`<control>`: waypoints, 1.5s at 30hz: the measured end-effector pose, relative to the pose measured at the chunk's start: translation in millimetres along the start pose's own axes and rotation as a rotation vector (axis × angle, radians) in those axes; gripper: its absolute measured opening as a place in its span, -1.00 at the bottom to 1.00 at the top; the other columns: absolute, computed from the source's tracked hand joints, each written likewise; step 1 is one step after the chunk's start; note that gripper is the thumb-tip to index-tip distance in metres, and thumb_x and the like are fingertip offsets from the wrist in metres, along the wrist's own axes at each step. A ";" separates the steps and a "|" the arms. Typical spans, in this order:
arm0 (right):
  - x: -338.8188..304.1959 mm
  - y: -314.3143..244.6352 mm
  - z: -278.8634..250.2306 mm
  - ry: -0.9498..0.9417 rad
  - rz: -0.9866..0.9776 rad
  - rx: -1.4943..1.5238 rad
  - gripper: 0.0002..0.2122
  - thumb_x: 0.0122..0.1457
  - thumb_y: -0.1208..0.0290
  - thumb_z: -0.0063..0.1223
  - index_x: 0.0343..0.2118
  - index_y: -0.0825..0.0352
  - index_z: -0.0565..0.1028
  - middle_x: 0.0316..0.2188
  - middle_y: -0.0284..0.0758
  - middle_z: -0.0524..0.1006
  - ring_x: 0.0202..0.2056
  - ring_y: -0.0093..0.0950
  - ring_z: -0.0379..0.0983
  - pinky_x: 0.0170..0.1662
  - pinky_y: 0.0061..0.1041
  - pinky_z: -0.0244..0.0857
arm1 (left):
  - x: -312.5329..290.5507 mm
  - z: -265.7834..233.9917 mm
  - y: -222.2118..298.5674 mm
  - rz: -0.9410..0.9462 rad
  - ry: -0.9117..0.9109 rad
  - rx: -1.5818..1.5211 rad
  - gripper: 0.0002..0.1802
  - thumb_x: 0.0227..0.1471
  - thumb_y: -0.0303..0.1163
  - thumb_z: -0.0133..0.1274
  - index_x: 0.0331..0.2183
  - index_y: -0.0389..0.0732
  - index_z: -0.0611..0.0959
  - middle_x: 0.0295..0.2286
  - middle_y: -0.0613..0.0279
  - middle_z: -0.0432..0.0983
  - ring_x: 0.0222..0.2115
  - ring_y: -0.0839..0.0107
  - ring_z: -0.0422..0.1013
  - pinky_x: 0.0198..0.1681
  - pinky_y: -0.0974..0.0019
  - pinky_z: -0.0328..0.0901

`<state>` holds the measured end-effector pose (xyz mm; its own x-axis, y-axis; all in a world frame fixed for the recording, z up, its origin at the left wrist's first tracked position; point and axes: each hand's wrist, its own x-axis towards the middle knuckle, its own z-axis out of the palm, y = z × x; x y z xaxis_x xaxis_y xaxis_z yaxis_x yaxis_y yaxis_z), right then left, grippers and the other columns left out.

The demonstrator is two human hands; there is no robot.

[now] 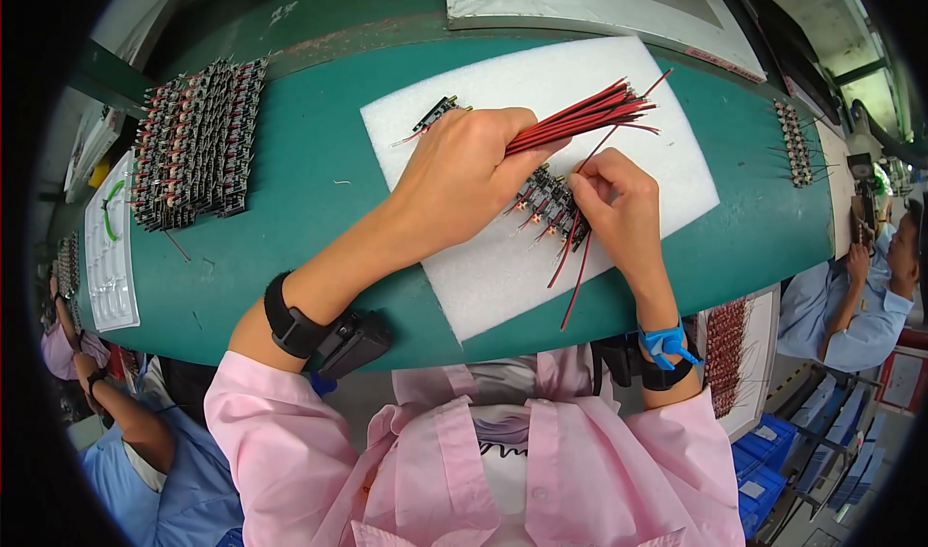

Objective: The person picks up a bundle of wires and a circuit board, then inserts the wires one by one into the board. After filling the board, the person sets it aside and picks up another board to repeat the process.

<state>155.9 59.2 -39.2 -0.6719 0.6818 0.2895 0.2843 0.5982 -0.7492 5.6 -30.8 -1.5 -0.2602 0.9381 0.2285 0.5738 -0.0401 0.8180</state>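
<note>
Inspection note: two grips observed

On my feed, the left hand (474, 165) grips a bundle of red and black wires (580, 120) above a white foam sheet (476, 291). The right hand (622, 204) is pinched closed on a thin wire (596, 150) beside a row of circuit boards (548, 202). The boards lie on this sheet, atop the green surface (314, 151).

The left hand (474, 165) grips a bundle of red and black wires (585, 117), while the right hand (619, 204) pinches a thin wire (599, 145) at a row of small circuit boards (548, 199) — all over a white foam sheet (464, 291). On the green table (309, 189), a dense block of similar boards (198, 146) stands to the left.
</note>
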 end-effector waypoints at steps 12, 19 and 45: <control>1.1 -1.5 0.2 -0.001 -0.056 -0.024 -0.96 -0.23 0.59 0.02 -0.67 0.38 0.39 -0.69 -0.34 0.37 -0.73 -0.51 0.23 -0.65 -0.60 0.07 | 0.4 -1.1 -4.6 -0.096 -0.068 -0.058 -0.80 -0.10 -0.42 -0.11 -0.56 -0.40 0.42 -0.80 0.21 0.08 -0.74 0.52 -0.01 -0.69 0.41 -0.03; -0.6 0.0 -0.1 -0.028 -0.030 -0.041 -0.94 -0.24 0.59 0.02 -0.67 0.37 0.37 -0.68 -0.34 0.36 -0.70 -0.48 0.24 -0.58 -0.57 0.10 | 0.6 -0.2 -8.0 -0.049 -0.039 -0.016 -0.80 -0.10 -0.41 -0.10 -0.55 -0.39 0.43 -0.80 0.16 0.10 -0.75 0.45 -0.02 -0.70 0.38 -0.02; 1.4 -0.8 -9.8 -0.131 0.127 0.080 -0.96 -0.12 0.62 -0.04 -0.57 0.47 0.39 -0.64 -0.42 0.35 -0.58 -0.68 0.26 -0.52 -0.74 0.12 | 2.4 1.5 -13.4 0.187 -0.008 0.107 -0.82 -0.14 -0.47 -0.09 -0.44 -0.39 0.47 -0.65 0.12 0.32 -0.57 0.26 0.21 -0.47 0.33 0.13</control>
<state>161.4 63.8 -32.4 -0.7186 0.6861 0.1136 0.3206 0.4717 -0.8214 -1.6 -27.6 -12.6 -0.1351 0.9205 0.3666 0.6907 -0.1777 0.7010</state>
